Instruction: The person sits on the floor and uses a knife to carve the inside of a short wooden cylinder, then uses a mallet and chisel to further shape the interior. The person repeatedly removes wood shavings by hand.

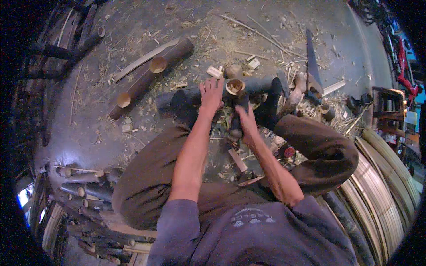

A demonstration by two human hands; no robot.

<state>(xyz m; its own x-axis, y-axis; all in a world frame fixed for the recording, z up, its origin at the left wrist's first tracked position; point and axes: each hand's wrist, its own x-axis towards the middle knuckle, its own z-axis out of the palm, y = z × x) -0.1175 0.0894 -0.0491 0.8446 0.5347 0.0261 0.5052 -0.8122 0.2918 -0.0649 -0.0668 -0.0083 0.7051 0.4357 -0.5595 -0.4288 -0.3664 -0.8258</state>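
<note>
By the feet (272, 98), tube (257, 84) lies crosswise on floor (146, 22); L hand (211, 94) spread beside its notch (235, 87), contact unclear, R hand (246, 119) wrapped round dark tool (236, 124). Poss. risk: feet slacken, tube rolls, tool slips twd L hand.

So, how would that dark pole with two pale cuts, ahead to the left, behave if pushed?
The dark pole would probably roll, since its body looks rounded. It seems stiff, lying straight along its length. Its pale cuts look scooped out, so it may be hollow and light for its size.
</note>
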